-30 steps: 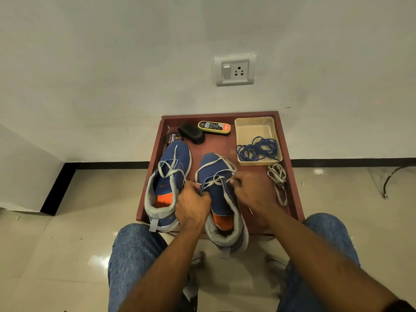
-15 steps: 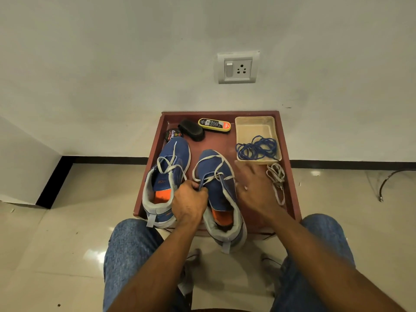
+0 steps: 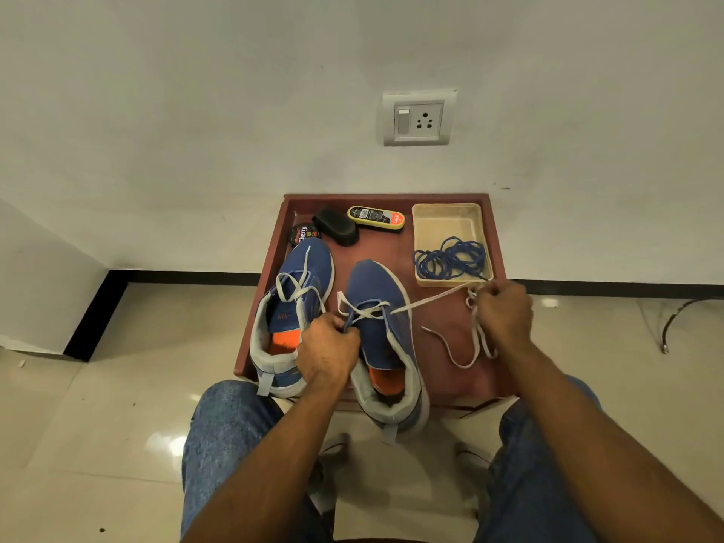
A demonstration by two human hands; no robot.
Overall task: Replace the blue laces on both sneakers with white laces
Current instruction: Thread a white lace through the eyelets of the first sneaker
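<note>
- We see soft, even indoor light, moderately bright, with a warm yellowish cast on the white wall.
- Glare shows on the glossy floor tiles: a bright patch by the left knee, a smaller one to the right of the right hand.
- Shadows stay soft; a dim one sits beneath the red-brown table, between the legs.
- Wide-angle distortion bends the black skirting, and the forearms swell toward the bottom edge.
- Focus holds across the middle; the print on the polish tin reads only partly.
- Corners look slightly darker and softer.
</note>
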